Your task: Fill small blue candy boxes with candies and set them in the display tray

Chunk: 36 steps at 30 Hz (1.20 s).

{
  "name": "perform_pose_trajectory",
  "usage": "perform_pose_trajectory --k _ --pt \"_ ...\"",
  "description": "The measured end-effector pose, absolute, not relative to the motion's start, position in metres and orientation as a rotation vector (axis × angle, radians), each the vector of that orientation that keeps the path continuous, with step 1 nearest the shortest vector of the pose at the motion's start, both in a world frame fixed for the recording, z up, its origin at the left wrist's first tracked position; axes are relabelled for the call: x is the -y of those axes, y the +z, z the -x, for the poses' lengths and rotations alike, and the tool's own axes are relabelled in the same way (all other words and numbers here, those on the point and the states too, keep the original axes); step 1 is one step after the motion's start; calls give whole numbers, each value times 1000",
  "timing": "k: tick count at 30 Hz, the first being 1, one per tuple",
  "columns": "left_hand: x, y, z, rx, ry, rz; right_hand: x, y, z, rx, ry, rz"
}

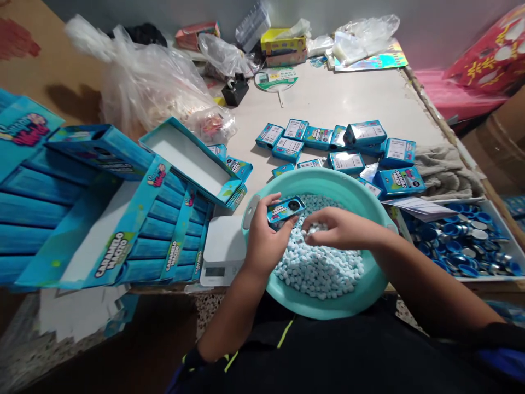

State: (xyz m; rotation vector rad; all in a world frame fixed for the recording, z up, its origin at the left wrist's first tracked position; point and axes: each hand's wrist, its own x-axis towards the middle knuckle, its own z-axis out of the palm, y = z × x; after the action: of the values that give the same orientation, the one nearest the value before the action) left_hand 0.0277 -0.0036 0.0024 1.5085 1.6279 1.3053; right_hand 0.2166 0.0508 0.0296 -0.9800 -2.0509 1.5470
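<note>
My left hand (266, 235) is wrapped round a small blue candy box (286, 210), tilted, with a dark round hole in its upper end. My right hand (336, 227) is just right of that box, its fingers curled round a few pale blue candies (312, 226). Both hands are over a turquoise basin (369, 197) holding a heap of the same candies (320, 268). The box's far side is hidden by my left fingers.
Several blue candy boxes (345, 162) lie behind the basin. Blue display cartons (156, 235) packed with boxes stand left, beside a white scale (223, 246). A white tray (511, 235) of blue and silver caps (463, 241) sits right, near a grey cloth (445, 169). Plastic bags (143, 82) lie behind.
</note>
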Motion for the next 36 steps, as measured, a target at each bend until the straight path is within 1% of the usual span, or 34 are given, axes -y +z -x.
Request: perform_pose_trajectory --k 2,3,6,9,16,22,32,36 --pt "3 1 -28 -1601 1241 -1588 -56 38 -218 1821 1752 1000" --pt "2 1 -28 -1574 1203 -1640 -58 40 -216 1692 1802 1005" --pt "2 0 -28 -1470 1113 -1744 -58 37 -205 1336 1641 1002" --pt "2 2 -29 -1418 1080 -1728 -56 30 -195 1196 1518 974" --pt "4 3 -29 -1435 1069 -1655 -52 22 -194 1191 1571 845" --pt "5 3 -28 -1413 1085 -1659 -52 26 -195 1237 1608 847" --pt "5 3 -29 -1415 1018 -1749 -49 26 -199 1345 1580 653" --pt "5 5 -29 -1425 1074 -1725 -50 25 -200 1334 1524 657"
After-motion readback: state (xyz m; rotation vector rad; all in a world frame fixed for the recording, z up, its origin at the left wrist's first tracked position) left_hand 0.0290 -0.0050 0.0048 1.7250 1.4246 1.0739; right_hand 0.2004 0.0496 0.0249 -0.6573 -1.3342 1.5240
